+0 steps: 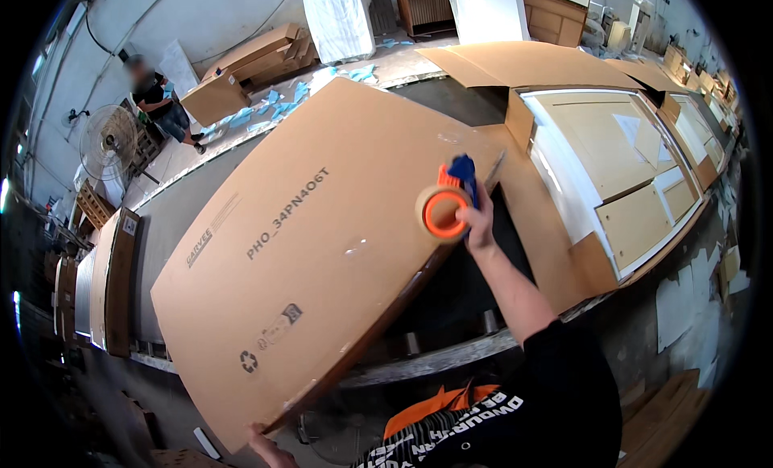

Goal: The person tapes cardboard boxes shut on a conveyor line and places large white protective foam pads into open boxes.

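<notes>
A large flat cardboard box [322,250] lies slantwise in front of me, partly on a dark conveyor, with its near end jutting past the edge. My right hand [480,225] is closed on a blue and orange tape dispenser [460,178], which carries a roll of tape and is held over the box's right edge. Low in the view, my left hand [270,447] grips the near corner of the same box; most of its fingers are hidden. Glossy clear tape shows along the box's right side.
To the right, an open carton [555,250] holds cream panels [592,146] and white foam. More cartons [113,283] stand on the conveyor [181,198] at left. Beyond it are a person [153,97], a standing fan [110,142] and blue scraps [282,105] on the floor.
</notes>
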Tool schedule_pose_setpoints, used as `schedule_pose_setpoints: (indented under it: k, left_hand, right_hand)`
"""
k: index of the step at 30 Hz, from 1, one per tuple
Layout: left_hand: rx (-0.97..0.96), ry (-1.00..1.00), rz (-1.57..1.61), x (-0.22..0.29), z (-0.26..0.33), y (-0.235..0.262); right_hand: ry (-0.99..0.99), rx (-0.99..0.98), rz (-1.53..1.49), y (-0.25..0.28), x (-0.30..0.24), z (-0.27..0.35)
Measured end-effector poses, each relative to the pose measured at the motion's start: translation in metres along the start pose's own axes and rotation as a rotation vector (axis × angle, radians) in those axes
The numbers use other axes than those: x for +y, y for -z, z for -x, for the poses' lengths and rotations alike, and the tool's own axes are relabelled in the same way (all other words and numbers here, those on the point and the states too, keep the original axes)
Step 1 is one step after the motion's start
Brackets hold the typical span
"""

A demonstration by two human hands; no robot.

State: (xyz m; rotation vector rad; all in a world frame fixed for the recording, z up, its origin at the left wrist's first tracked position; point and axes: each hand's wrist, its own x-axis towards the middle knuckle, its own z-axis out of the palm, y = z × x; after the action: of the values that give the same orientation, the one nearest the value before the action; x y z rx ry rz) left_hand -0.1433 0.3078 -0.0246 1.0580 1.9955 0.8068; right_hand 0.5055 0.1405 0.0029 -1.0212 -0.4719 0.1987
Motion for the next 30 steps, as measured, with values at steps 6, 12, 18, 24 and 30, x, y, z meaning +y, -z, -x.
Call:
schedule_pose_setpoints:
  k: [6,12,18,24,30]
  left_hand:
    - [-0.544,-0.691,-1.087,0.174,-0.006,0.068]
    - [-0.080,-1.090,-0.847,0.276,-0.305,-0.122]
    - [-0.156,-1.245,-1.396,0.325,-0.480,-0.235]
    - [-0.306,-0.927,-0.864,0.357,-0.434,-0.226]
    - [-0.337,-0.918,-0.632,0.347,-0.482,-0.207]
  right_hand:
    - [0.174,0.237,-0.032,-0.097,0.019,0.065]
    - [0.181,0.276,-0.006,-0.107,0.021,0.072]
    - [0.167,0.269,0.065,-0.101,0.026,0.074]
    - [0.217,0.263,0.076,-0.108,0.023,0.069]
    - [0.203,0.275,0.048,-0.107,0.029,0.059]
